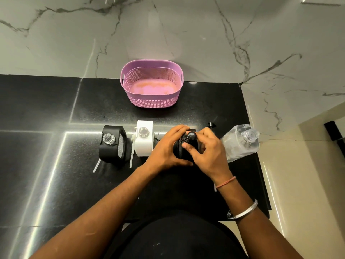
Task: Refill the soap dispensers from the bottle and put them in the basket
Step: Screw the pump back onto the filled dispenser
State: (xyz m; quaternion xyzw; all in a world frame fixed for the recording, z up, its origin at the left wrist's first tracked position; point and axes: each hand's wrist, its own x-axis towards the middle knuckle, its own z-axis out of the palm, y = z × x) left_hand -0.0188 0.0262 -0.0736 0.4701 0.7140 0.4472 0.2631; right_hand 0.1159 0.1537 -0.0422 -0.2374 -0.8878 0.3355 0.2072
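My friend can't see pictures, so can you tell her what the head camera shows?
Both hands, left hand and right hand, hold a black soap dispenser with its pump top on. Beside it stand a white dispenser and another black dispenser, both open, a clear bottle, and an empty pink basket behind.

Black polished counter (46,113), light streaks; white veined marble wall (74,34); cream floor (302,184) right.

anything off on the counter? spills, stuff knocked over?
No spill visible. The clear refill bottle sits tilted at the counter's right edge. Two pump tubes lie loose: one beside the black dispenser, one against the white dispenser; both have open necks. Basket holds no dispensers.
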